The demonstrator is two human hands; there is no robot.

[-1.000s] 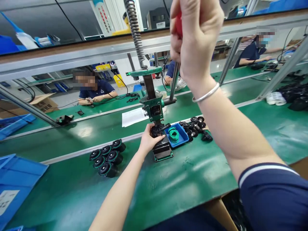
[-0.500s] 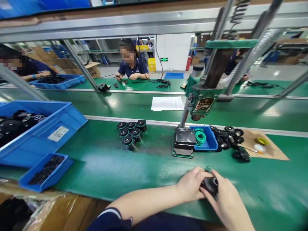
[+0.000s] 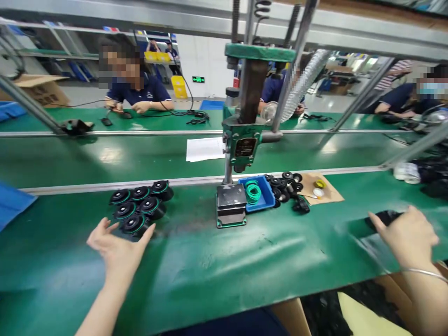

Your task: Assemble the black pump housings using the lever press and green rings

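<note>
Green, glossy sheeting covers the long desk (image 3: 217,266), where a green-and-dark-metal lever press (image 3: 245,142) rises toward the back, roughly midway between the two hands, its black block-shaped base (image 3: 231,196) below the ram. Right beside that base sits a shallow blue plastic tray (image 3: 268,198) with a bundle of thin green rings (image 3: 253,192); next come a pile of small black wheel-shaped parts (image 3: 285,184) and a brown cardboard sheet (image 3: 334,195) bearing a round yellow container (image 3: 319,184). White paper sheets (image 3: 205,149) lie behind the press, beyond a pale metal rail (image 3: 182,181). Six black cylindrical parts with green rims (image 3: 135,226) stand bunched on the left; the nearest blocks the left hand's way to those behind. Around that nearest one the left hand (image 3: 119,254) has its thumb and fingers spread, the part between them; whether skin touches it cannot be told. Far right, a dark rounded object (image 3: 383,218) is just under the right hand (image 3: 409,238), whose blurred fingers are curled, their grip unclear.
</note>
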